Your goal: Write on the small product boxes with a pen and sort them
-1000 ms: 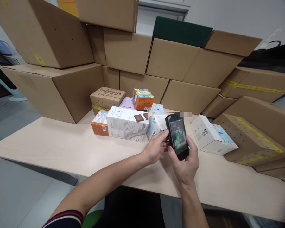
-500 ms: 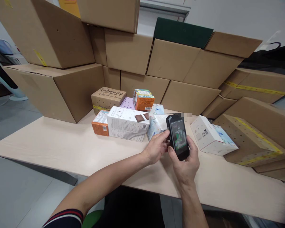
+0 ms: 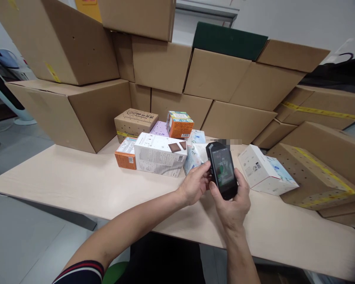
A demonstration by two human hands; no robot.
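Observation:
A black handheld phone-like device (image 3: 223,169) with a lit screen is held upright over the table, its screen tilted toward me. My right hand (image 3: 233,201) is wrapped round its lower end, thumb at the bottom left corner. From the left side, my left hand (image 3: 195,182) has its fingers closed against the device's edge. Behind the device, partly covered by it, stands a white and blue pack (image 3: 195,156). Left of that lies a white box with brown squares printed on it (image 3: 159,156), beside an orange and white box (image 3: 126,154).
Another orange box (image 3: 180,125) and a brown printed carton (image 3: 136,120) stand farther back. To the right are a white box (image 3: 256,167) and a carton with yellow tape (image 3: 319,175). Large cardboard boxes (image 3: 162,63) are stacked behind the pale table (image 3: 85,181).
The device and both hands stay almost in place; the device tilts very slightly. The whole view shifts a little, and the boxes keep their places.

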